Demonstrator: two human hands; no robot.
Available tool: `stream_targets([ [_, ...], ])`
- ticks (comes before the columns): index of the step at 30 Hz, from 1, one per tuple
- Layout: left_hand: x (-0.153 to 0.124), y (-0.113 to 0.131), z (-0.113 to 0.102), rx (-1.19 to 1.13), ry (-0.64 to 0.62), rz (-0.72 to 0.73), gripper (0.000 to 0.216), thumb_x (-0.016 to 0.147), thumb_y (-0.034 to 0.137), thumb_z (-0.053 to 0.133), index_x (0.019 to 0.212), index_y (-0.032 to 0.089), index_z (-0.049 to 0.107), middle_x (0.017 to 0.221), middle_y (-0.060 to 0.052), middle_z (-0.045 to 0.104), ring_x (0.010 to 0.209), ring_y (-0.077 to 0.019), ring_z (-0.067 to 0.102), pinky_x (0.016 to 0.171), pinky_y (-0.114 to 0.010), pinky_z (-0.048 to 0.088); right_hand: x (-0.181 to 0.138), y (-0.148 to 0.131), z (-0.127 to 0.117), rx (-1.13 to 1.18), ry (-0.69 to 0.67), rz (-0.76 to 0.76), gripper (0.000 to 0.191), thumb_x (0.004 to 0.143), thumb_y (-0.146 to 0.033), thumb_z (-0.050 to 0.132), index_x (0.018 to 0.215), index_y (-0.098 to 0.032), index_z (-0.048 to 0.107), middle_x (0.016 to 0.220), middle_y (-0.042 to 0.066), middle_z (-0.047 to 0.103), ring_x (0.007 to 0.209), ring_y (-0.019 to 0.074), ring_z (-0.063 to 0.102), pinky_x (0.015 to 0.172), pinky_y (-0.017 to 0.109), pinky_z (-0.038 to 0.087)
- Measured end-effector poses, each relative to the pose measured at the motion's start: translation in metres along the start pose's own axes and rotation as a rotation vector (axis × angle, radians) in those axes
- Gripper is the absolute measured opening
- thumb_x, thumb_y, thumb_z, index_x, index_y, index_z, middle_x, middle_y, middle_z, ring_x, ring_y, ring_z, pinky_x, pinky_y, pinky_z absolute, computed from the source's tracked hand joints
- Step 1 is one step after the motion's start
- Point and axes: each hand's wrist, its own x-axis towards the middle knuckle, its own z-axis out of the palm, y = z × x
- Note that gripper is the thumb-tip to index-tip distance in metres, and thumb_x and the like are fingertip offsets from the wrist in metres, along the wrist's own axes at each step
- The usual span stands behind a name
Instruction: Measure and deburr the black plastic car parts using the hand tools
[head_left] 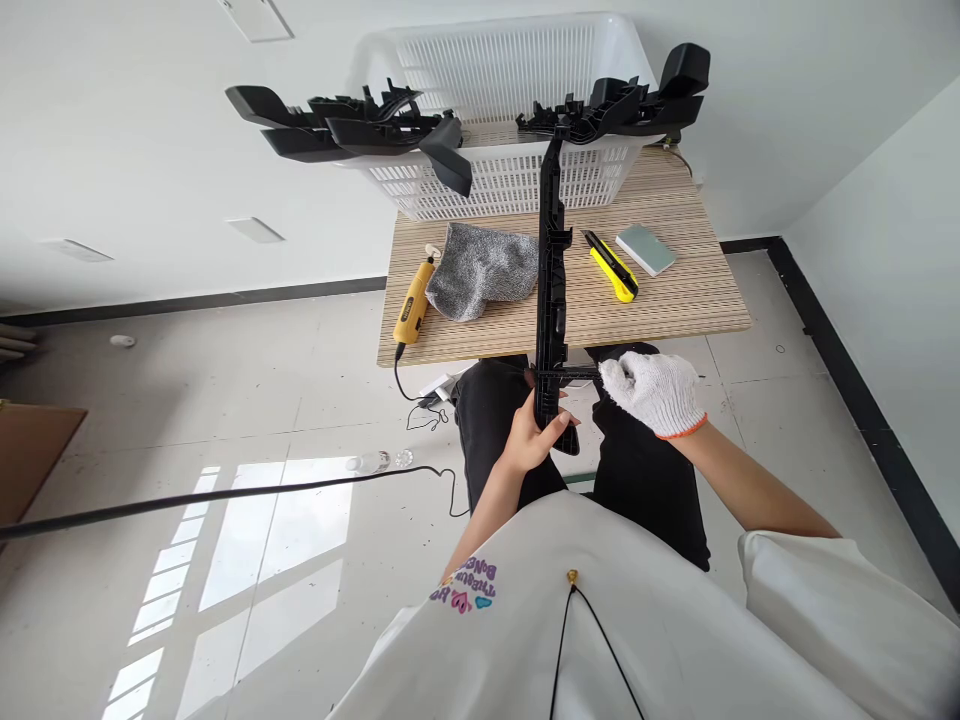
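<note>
My left hand (pixel 534 437), bare, is wrapped around the lower end of a long black plastic trim piece (pixel 553 270). The piece stretches away from me over the table's near edge, and its ribbed, clipped side shows. My right hand (pixel 651 392) wears a white knitted glove with an orange cuff. Its closed fingers grip one end of a thin dark strip-like tool (pixel 581 373), which lies crosswise at the trim piece just above my left hand. The tool's exact kind is too small to tell, and its gripped end is hidden by the glove.
A white plastic basket (pixel 480 150) with several black plastic parts (pixel 390 130) stands at the back of the wooden table (pixel 675 315). On the tabletop lie a yellow corded rotary tool (pixel 414 303), a grey cloth (pixel 484 268), a yellow utility knife (pixel 611 267) and a pale green block (pixel 646 249).
</note>
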Motion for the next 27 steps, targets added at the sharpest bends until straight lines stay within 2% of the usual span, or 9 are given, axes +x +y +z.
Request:
stream_targets([
  [7, 0.0001, -0.0014, 0.0000, -0.010, -0.002, -0.007, 0.046, 0.095, 0.057, 0.066, 0.117, 0.017, 0.057, 0.087, -0.008, 0.082, 0.085, -0.0226, 0.078, 0.085, -0.036, 0.060, -0.0002, 0.0015, 0.0015, -0.019, 0.019, -0.019, 0.055, 0.094, -0.048, 0.043, 0.048, -0.020, 0.053, 0.041, 0.001, 0.040, 0.046, 0.0117, 0.021, 0.051, 0.028, 0.016],
  [12, -0.0001, -0.0034, -0.0005, -0.009, 0.002, -0.001, 0.045, 0.095, 0.055, 0.066, 0.116, 0.017, 0.057, 0.087, -0.009, 0.083, 0.084, -0.0215, 0.078, 0.084, -0.035, 0.059, 0.0000, 0.0012, -0.0008, -0.003, 0.009, -0.014, 0.056, 0.096, -0.046, 0.042, 0.050, -0.019, 0.058, 0.041, 0.003, 0.044, 0.043, 0.0115, 0.027, 0.051, 0.029, 0.018],
  [19, -0.0002, -0.0023, -0.0004, 0.010, 0.000, -0.010, 0.046, 0.095, 0.057, 0.065, 0.117, 0.017, 0.057, 0.087, -0.008, 0.083, 0.086, -0.0223, 0.078, 0.084, -0.036, 0.059, 0.0004, -0.0006, -0.0023, 0.013, -0.013, 0.039, 0.068, 0.094, -0.069, 0.043, 0.058, -0.018, 0.068, 0.049, 0.008, 0.060, 0.047, 0.0146, 0.046, 0.054, 0.029, 0.020],
  [27, 0.0000, -0.0026, -0.0004, 0.010, 0.001, -0.009, 0.046, 0.095, 0.057, 0.065, 0.116, 0.017, 0.058, 0.088, -0.009, 0.083, 0.087, -0.0230, 0.079, 0.088, -0.037, 0.058, 0.0040, -0.0001, 0.0007, -0.003, 0.001, 0.025, 0.056, 0.093, -0.054, 0.044, 0.050, -0.019, 0.057, 0.042, 0.004, 0.048, 0.042, 0.0116, 0.030, 0.051, 0.029, 0.018],
])
